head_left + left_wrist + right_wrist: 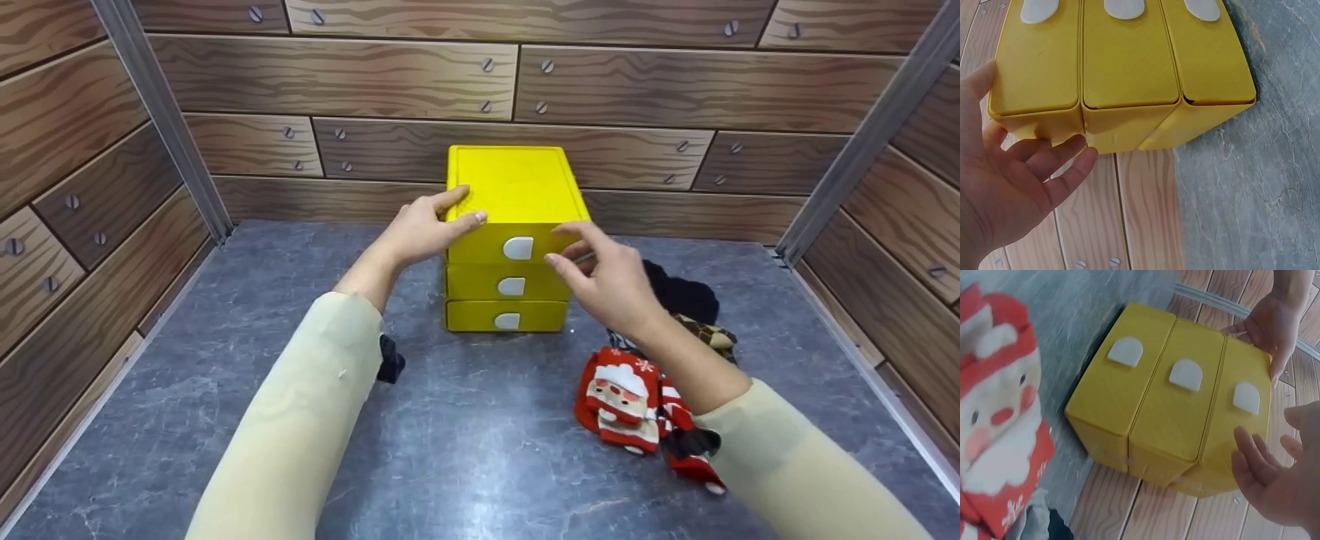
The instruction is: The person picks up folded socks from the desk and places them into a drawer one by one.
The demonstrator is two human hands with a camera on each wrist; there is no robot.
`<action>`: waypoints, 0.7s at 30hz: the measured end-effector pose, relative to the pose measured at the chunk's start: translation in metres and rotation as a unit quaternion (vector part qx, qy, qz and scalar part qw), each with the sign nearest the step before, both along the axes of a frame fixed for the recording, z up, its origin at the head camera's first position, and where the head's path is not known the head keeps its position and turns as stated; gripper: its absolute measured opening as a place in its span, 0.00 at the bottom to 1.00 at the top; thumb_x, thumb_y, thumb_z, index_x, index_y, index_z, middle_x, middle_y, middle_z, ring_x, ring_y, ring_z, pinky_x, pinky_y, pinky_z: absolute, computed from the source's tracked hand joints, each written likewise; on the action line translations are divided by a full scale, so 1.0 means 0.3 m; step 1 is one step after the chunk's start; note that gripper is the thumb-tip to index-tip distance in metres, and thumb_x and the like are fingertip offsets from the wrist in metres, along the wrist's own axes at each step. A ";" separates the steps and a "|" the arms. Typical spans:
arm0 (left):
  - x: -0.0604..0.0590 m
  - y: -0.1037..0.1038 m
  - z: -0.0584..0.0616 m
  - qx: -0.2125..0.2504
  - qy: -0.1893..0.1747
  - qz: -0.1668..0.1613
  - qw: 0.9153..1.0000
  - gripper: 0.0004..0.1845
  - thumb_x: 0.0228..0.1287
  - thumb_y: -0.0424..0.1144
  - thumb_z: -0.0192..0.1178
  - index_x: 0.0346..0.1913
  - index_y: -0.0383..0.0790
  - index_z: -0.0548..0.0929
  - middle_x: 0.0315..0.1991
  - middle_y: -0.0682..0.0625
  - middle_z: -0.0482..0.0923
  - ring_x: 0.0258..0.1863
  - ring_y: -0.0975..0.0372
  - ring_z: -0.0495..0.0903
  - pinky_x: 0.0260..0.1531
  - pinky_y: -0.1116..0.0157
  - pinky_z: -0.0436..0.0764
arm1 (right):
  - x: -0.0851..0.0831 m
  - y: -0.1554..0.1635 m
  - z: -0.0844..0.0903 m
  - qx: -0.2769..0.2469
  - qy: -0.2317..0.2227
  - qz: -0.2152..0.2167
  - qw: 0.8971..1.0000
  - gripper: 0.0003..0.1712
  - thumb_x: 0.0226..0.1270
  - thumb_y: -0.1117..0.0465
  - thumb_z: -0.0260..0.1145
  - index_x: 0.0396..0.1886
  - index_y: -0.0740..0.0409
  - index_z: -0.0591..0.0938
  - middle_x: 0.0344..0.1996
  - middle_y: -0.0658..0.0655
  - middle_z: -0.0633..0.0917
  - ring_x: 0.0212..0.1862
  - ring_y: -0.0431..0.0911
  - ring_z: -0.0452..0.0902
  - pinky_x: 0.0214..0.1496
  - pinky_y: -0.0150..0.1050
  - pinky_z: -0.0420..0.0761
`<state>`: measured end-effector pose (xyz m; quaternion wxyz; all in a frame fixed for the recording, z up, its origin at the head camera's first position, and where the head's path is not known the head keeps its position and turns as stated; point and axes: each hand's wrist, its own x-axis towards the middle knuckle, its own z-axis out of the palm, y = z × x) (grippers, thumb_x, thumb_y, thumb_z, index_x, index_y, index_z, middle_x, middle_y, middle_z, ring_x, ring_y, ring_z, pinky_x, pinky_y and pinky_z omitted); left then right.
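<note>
Left hand (424,229): released grip, fingers resting on the box (517,187) top corner.
Right hand (611,281): released grip, beside the top drawer (517,246).
Socks (630,401): on the table (465,435).

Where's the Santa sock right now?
In the head view the Santa sock lies on the grey tabletop, front-right of the yellow three-drawer box, under the right forearm, topping a pile of socks.

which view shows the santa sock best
The head view: the santa sock lies whole on the grey table, beside the right forearm. The right wrist view shows it close but blurred and cropped. The left wrist view misses it.
</note>
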<state>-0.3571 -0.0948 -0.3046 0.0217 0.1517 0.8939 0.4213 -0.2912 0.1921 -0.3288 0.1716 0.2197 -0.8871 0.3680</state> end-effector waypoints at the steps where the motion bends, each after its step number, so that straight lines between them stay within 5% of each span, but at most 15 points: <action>1: 0.000 0.001 -0.001 0.005 -0.003 0.002 1.000 0.43 0.75 0.66 0.59 0.85 0.53 0.62 0.82 0.48 0.61 0.80 0.56 0.62 0.74 0.54 0.67 | -0.005 -0.009 -0.001 -0.002 -0.013 0.008 1.000 0.21 0.80 0.53 0.68 0.67 0.52 0.80 0.45 0.58 0.90 0.42 0.50 0.89 0.43 0.49 0.88; 11: 0.002 0.008 0.004 0.024 -0.019 0.011 0.999 0.42 0.75 0.64 0.61 0.85 0.54 0.62 0.82 0.47 0.61 0.78 0.56 0.65 0.72 0.55 0.70 | -0.071 -0.071 -0.023 -0.032 -0.093 0.032 0.995 0.19 0.82 0.55 0.66 0.67 0.47 0.82 0.48 0.58 0.91 0.46 0.51 0.89 0.49 0.50 0.87; 18: 0.006 0.001 0.019 0.013 -0.037 0.012 0.999 0.42 0.74 0.64 0.62 0.85 0.55 0.62 0.82 0.45 0.61 0.57 0.53 0.76 0.48 0.57 0.79 | -0.085 -0.090 -0.037 -0.089 -0.129 0.049 0.986 0.15 0.82 0.58 0.66 0.62 0.53 0.83 0.48 0.62 0.90 0.44 0.56 0.91 0.50 0.50 0.88; 21: 0.008 -0.002 0.029 -0.006 -0.040 0.010 0.999 0.43 0.74 0.66 0.60 0.85 0.56 0.61 0.83 0.46 0.60 0.62 0.54 0.76 0.50 0.56 0.81 | -0.076 -0.089 -0.042 -0.092 -0.132 0.046 0.986 0.14 0.81 0.57 0.66 0.61 0.53 0.83 0.48 0.62 0.90 0.44 0.57 0.91 0.50 0.50 0.88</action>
